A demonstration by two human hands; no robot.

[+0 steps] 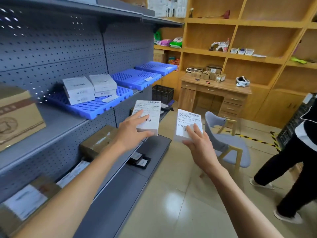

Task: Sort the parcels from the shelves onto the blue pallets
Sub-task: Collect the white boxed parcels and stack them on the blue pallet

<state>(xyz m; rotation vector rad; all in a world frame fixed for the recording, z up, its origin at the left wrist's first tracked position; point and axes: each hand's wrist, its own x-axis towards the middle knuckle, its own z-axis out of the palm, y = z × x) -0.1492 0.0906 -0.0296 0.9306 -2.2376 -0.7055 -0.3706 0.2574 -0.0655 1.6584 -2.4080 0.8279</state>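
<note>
We hold two white parcels in the air beside the grey shelving: our left hand (133, 129) grips one parcel (147, 115), our right hand (197, 143) grips the other parcel (187, 124), both below the nearest blue pallet (89, 107), which carries stacked white boxes (89, 87).

Over on the right, wooden wall shelving (267, 24) fills the upper frame, cubbies dotted with bright packets (175, 42) and small labelled boxes (241, 51). Below it sits a wooden desk (214, 93) with little cardboard cartons (208, 74) bunched at its back edge and a white headset (242, 81) at its right end. A black plastic crate (162, 93) stands on the floor just left of the desk. Centre right, a grey-cushioned chair (224, 141) (wooden legs, angled away). At the far right edge, a person in dark trousers (295, 169), and yellow-black hazard tape (257, 140) runs along the tiles.
</note>
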